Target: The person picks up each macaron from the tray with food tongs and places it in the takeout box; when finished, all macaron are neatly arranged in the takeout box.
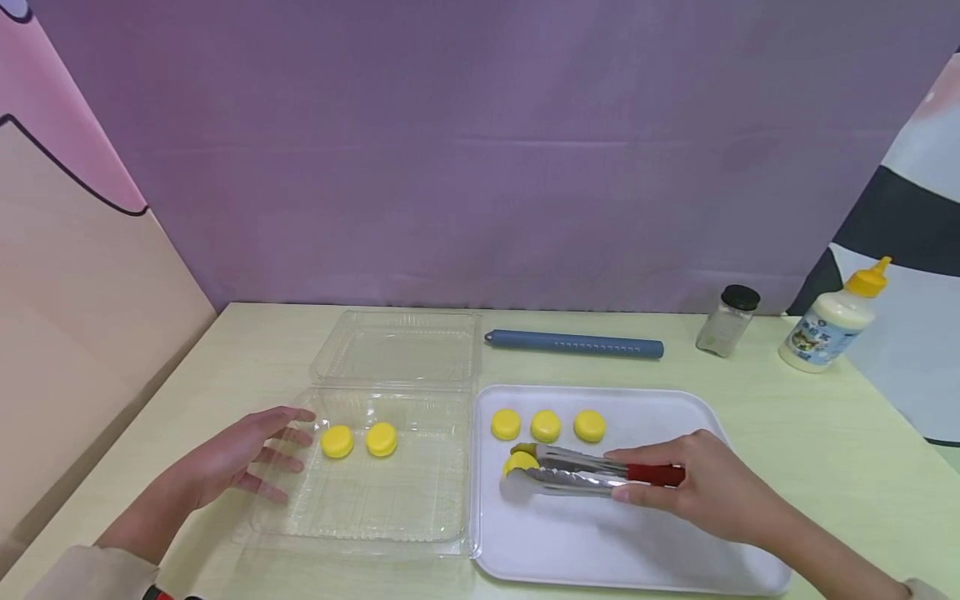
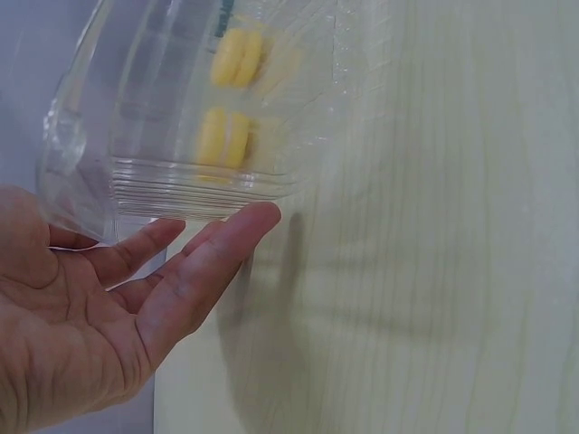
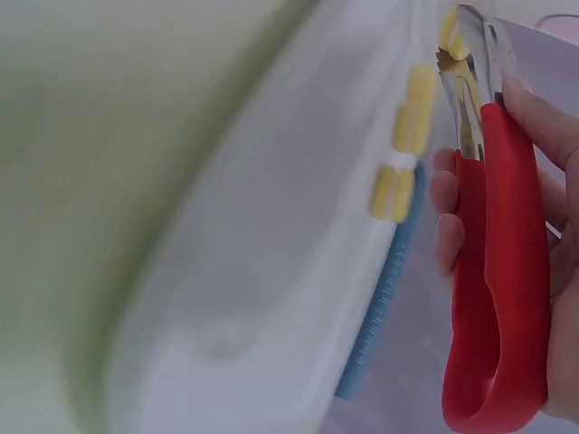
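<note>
Gripping tongs (image 1: 588, 462) that point left, the right hand (image 1: 708, 483) lies right of the macaron (image 1: 521, 463) between their tips, near the left edge of the tray (image 1: 562, 550).

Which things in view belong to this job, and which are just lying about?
In the job:
- red-handled metal tongs, in the right hand
- round yellow pieces: two in the clear hinged plastic container, four at the white rectangular tray
- left hand, beside the container

Seemingly just lying about:
- blue-grey cylindrical stick
- clear jar, black lid
- whitish bottle, yellow nozzle
</note>
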{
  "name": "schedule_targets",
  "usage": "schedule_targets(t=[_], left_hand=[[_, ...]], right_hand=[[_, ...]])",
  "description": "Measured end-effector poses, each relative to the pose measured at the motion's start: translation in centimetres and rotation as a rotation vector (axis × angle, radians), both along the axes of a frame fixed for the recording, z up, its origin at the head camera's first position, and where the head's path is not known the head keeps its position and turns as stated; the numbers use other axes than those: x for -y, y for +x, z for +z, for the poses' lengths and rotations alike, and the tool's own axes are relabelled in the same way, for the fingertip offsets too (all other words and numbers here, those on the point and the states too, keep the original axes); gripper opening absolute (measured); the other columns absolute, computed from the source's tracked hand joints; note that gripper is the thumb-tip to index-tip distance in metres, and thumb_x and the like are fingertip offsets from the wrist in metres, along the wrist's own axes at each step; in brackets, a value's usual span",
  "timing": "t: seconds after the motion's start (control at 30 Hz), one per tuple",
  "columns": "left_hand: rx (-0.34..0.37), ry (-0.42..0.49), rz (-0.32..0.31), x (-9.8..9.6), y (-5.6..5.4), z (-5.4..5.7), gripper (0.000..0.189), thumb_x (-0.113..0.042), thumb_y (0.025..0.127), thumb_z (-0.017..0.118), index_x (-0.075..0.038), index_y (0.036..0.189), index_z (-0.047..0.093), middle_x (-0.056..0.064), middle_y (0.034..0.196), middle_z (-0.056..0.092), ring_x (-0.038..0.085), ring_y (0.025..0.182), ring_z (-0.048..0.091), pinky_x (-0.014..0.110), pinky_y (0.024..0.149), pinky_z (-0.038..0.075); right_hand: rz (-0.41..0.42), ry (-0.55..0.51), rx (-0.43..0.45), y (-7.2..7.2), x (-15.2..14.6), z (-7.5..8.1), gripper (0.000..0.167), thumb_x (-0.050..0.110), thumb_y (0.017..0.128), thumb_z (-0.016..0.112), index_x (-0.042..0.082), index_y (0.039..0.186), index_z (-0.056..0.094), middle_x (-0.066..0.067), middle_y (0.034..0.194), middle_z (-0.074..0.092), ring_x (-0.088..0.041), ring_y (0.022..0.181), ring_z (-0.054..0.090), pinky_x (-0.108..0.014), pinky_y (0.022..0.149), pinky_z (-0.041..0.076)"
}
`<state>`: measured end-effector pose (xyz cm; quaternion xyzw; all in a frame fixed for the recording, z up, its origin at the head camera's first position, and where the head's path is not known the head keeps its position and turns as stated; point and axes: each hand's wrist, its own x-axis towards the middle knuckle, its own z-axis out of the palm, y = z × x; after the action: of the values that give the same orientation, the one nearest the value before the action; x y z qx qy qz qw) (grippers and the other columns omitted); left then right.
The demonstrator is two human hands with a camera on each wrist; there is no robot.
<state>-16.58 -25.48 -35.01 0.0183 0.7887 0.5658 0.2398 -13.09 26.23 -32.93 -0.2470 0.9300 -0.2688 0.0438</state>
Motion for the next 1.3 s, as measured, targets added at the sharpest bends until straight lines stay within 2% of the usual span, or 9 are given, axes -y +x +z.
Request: schedule_targets(t=[0.13, 0.23, 0.37, 0.47, 0.6, 0.73, 0.87, 1.13, 1.3], left_hand=[[-0.001, 0.004, -0.001, 0.3, 0.1, 0.0, 0.057, -0.036, 0.112, 0.030, 0.003, 0.154, 0.031, 0.031, 0.145, 0.042, 0.034, 0.114, 0.060, 0.051, 0.077, 0.061], [-0.006, 0.006, -0.006, 0.4, 0.1, 0.0, 0.056, -0.036, 0.112, 0.029, 0.003, 0.154, 0.031, 0.031, 0.145, 0.042, 0.034, 0.114, 0.060, 0.051, 0.077, 0.061], [-0.002, 0.012, -0.001, 0.5, 0.1, 0.0, 0.056, -0.036, 0.112, 0.030, 0.003, 0.153, 0.031, 0.031, 0.145, 0.042, 0.034, 0.114, 0.060, 0.051, 0.077, 0.061], [0.003, 0.015, 0.005, 0.5, 0.1, 0.0, 0.056, -0.036, 0.112, 0.030, 0.003, 0.153, 0.031, 0.031, 0.145, 0.042, 0.034, 0.113, 0.060, 0.051, 0.077, 0.061], [0.004, 0.019, 0.005, 0.5, 0.1, 0.0, 0.057, -0.036, 0.112, 0.031, 0.002, 0.153, 0.031, 0.031, 0.145, 0.042, 0.034, 0.114, 0.060, 0.051, 0.077, 0.061], [0.002, 0.025, 0.009, 0.4, 0.0, -0.1, 0.057, -0.036, 0.112, 0.032, 0.003, 0.153, 0.032, 0.031, 0.145, 0.042, 0.034, 0.113, 0.061, 0.051, 0.077, 0.061], [0.005, 0.026, 0.019, 0.3, 0.0, -0.2, 0.056, -0.036, 0.111, 0.032, 0.002, 0.153, 0.033, 0.030, 0.145, 0.043, 0.033, 0.113, 0.061, 0.051, 0.077, 0.061], [-0.002, 0.028, 0.013, 0.1, -0.3, -0.4, 0.056, -0.037, 0.111, 0.033, 0.001, 0.153, 0.034, 0.029, 0.145, 0.044, 0.033, 0.111, 0.061, 0.051, 0.076, 0.062], [-0.002, 0.028, 0.014, 0.1, -0.3, -0.4, 0.055, -0.036, 0.111, 0.033, 0.001, 0.152, 0.034, 0.029, 0.144, 0.044, 0.033, 0.111, 0.062, 0.050, 0.076, 0.062]], right_hand=[[-0.025, -0.001, -0.046, -0.4, 0.0, 2.1, 0.043, 0.035, 0.086, 0.082, 0.011, 0.121, 0.076, 0.021, 0.068, 0.061, -0.001, 0.058, 0.040, -0.020, 0.047, 0.035], [-0.028, 0.008, -0.100, -1.1, 0.4, 4.4, 0.043, 0.032, 0.086, 0.083, 0.010, 0.122, 0.076, 0.021, 0.063, 0.059, -0.001, 0.053, 0.036, -0.022, 0.045, 0.033], [-0.023, 0.065, -0.131, -2.4, 2.0, 7.7, 0.046, 0.035, 0.086, 0.082, 0.009, 0.123, 0.075, 0.020, 0.066, 0.062, -0.004, 0.051, 0.039, -0.023, 0.045, 0.035], [0.019, 0.131, -0.174, -3.3, 4.0, 9.7, 0.046, 0.040, 0.087, 0.081, 0.011, 0.123, 0.075, 0.019, 0.063, 0.060, -0.006, 0.051, 0.042, -0.024, 0.047, 0.037], [0.100, 0.207, -0.206, -4.5, 7.1, 11.2, 0.046, 0.045, 0.088, 0.078, 0.014, 0.123, 0.076, 0.017, 0.062, 0.059, -0.009, 0.055, 0.046, -0.027, 0.050, 0.038], [0.155, 0.309, -0.206, -5.3, 10.1, 11.4, 0.042, 0.042, 0.089, 0.079, 0.018, 0.123, 0.076, 0.014, 0.064, 0.059, -0.011, 0.062, 0.048, -0.029, 0.055, 0.039], [0.205, 0.404, -0.209, -6.0, 12.4, 10.5, 0.036, 0.039, 0.089, 0.079, 0.019, 0.119, 0.078, 0.013, 0.070, 0.062, -0.011, 0.066, 0.050, -0.028, 0.059, 0.042], [0.277, 0.451, -0.186, -6.9, 14.2, 8.6, 0.021, 0.037, 0.088, 0.080, 0.024, 0.105, 0.081, 0.014, 0.068, 0.061, -0.009, 0.063, 0.049, -0.026, 0.056, 0.042], [0.276, 0.497, -0.190, -7.2, 14.7, 7.9, 0.025, 0.038, 0.087, 0.081, 0.022, 0.106, 0.081, 0.014, 0.073, 0.064, -0.008, 0.065, 0.050, -0.025, 0.058, 0.043]])
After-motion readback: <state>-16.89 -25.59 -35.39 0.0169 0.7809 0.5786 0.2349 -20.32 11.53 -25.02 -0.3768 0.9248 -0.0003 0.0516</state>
